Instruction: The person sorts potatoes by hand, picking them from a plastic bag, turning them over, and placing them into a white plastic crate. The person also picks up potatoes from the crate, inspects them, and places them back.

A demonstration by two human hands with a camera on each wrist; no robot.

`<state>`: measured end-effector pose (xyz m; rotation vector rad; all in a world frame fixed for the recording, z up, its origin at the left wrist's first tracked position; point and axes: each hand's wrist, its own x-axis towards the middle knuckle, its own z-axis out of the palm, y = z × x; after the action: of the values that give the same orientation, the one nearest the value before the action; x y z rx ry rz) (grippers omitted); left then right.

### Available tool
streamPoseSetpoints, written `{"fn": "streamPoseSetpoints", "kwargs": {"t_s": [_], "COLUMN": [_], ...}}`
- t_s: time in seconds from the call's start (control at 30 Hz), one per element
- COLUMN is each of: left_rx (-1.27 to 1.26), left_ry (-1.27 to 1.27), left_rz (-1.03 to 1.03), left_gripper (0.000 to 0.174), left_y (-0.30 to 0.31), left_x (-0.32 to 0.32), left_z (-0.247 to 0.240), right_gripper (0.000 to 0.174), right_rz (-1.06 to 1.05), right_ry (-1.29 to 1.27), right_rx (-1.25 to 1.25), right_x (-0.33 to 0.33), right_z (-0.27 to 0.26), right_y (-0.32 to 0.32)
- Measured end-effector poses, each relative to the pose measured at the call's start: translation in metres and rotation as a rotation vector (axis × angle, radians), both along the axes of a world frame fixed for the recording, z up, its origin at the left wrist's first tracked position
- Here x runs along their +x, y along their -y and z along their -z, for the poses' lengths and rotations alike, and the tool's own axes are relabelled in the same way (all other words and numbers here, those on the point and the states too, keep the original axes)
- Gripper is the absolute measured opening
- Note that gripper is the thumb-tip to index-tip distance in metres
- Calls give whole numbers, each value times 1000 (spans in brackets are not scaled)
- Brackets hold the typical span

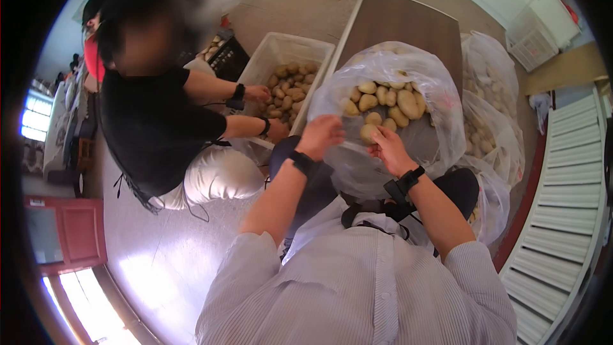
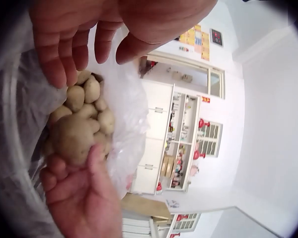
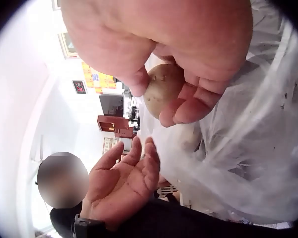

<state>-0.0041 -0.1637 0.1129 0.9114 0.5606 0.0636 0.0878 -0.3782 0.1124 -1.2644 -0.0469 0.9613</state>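
Observation:
A potato (image 1: 368, 133) is pinched between the thumb and fingers of my right hand (image 1: 391, 152), over the near side of a clear plastic bag (image 1: 332, 86) of potatoes. In the left wrist view the same potato (image 2: 73, 140) hides part of the pile behind it. My left hand (image 1: 321, 137) hovers at the bag's left edge, holding nothing, its fingers loosely bent and apart. The right wrist view shows the held potato (image 3: 164, 91) under my right hand (image 3: 188, 54), with my left hand (image 3: 123, 186) palm up beside it.
At the left, a person in black (image 1: 159, 115) reaches into a white crate (image 1: 271, 51) of potatoes. A brown-topped table (image 1: 408, 19) stands behind the bag. More filled plastic bags (image 1: 488, 89) line the right side, near a white slatted panel (image 1: 559, 217). A black crate (image 1: 230, 57) is farther back.

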Motion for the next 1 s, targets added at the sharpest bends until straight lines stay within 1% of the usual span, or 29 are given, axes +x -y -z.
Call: {"fn": "streamPoseSetpoints", "kwargs": {"t_s": [0.03, 0.07, 0.13, 0.17, 0.23, 0.27, 0.33, 0.37, 0.43, 0.47, 0.53, 0.57, 0.63, 0.67, 0.73, 0.77, 0.83, 0.87, 0.93, 0.97, 1.0], "left_rx": [31, 35, 204, 207, 187, 195, 116, 134, -3, 9, -100, -101, -159, -161, -208, -210, -209, -213, -230, -199, -167], "left_ry": [-27, -30, -124, -128, -102, -107, -98, -108, -47, -42, 34, 41, 53, 56, 109, 110, 198, 196, 225, 191, 157], "left_rz": [73, 51, 233, 214, 323, 306, 349, 318, 333, 318, 286, 286, 149, 151, 66, 68, -57, -51, -196, -232, -268], "left_gripper": [32, 32, 42, 42, 49, 49, 51, 51, 47, 47, 41, 41, 36, 36, 33, 33, 28, 28, 24, 24, 24], "left_y": [10, 18, 31, 34, 37, 38, 37, 36, 35, 32, 32, 32, 28, 25, 14, 7, -8, -17, -38, -47, -57], "left_x": [-2, -4, -6, -7, -9, -10, -13, -16, -16, -17, -16, -15, -16, -17, -15, -14, -14, -13, -13, -13, -13], "left_z": [-1, -5, -13, -13, -14, -14, -14, -16, -17, -15, -13, -14, -15, -17, -20, -22, -26, -24, -23, -25, -28], "right_gripper": [38, 38, 36, 36, 38, 38, 41, 41, 41, 41, 45, 45, 46, 46, 42, 42, 40, 40, 47, 47, 49], "right_rz": [-33, -55, -75, -94, -110, -127, -153, -182, -203, -215, -132, -131, -122, -121, -204, -202, -220, -216, -271, -267, -307], "right_ry": [26, 23, 40, 39, 35, 34, 173, 173, 230, 240, 268, 275, 523, 526, 692, 693, 1221, 1218, 1235, 1232, 1268], "right_rx": [7, 13, -62, -58, -164, -154, -234, -210, -242, -230, -271, -273, -314, -317, -444, -446, -543, -550, -629, -637, -677], "right_x": [-3, -6, -12, -14, -19, -19, -19, -20, -18, -17, -16, -15, -14, -9, 7, 13, 21, 21, 19, 20, 20], "right_z": [0, 0, -2, -7, -16, -15, -12, -14, -21, -21, -23, -24, -24, -19, -2, 5, 16, 13, 6, 6, 6], "right_y": [-2, -4, -8, -10, -15, -15, -16, -18, -20, -24, -24, -25, -28, -26, -21, -19, -14, -12, -11, -12, -14]}}
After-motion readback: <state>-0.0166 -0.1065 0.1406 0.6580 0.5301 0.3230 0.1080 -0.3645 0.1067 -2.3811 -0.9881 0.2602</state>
